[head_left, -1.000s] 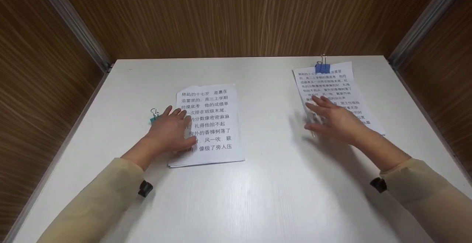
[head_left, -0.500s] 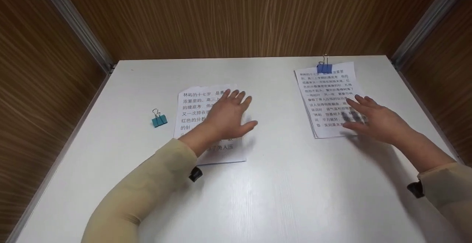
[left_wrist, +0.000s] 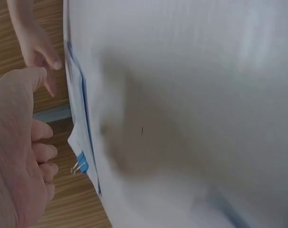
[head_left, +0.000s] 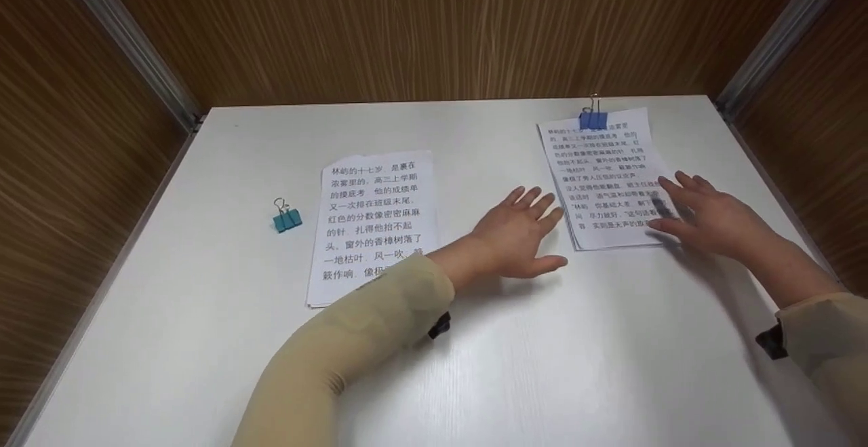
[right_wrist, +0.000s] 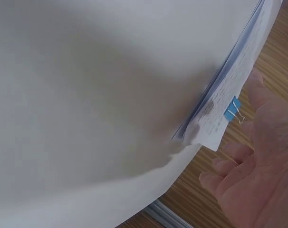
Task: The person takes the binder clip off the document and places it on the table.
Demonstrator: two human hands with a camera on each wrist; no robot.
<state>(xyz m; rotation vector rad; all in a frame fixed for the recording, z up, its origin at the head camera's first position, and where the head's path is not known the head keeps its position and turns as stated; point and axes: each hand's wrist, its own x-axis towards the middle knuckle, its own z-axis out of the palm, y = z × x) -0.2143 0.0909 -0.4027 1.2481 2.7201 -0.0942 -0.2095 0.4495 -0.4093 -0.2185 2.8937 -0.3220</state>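
Observation:
In the head view my left hand (head_left: 519, 233) hovers over the table between two paper stacks, fingers spread and nothing in them. My right hand (head_left: 715, 216) is over the lower right side of the right paper stack (head_left: 597, 182), its fingers loosely extended and its shadow falling on the page. A blue binder clip (head_left: 593, 119) grips that stack's top edge, wire handles up. The left paper stack (head_left: 369, 216) lies printed side up, partly covered by my left sleeve. A teal binder clip (head_left: 287, 220) stands by itself to its left.
The white table (head_left: 169, 284) is bordered by brown wood-grain panels (head_left: 447, 26) at the back and sides, with metal strips (head_left: 129, 40) in the corners. A black wrist strap piece (head_left: 439, 325) hangs under my left sleeve.
My left hand has swept right, from beside the teal clip across the left stack to the gap between stacks. My right hand has shifted right over its stack. The papers and clips stay put.

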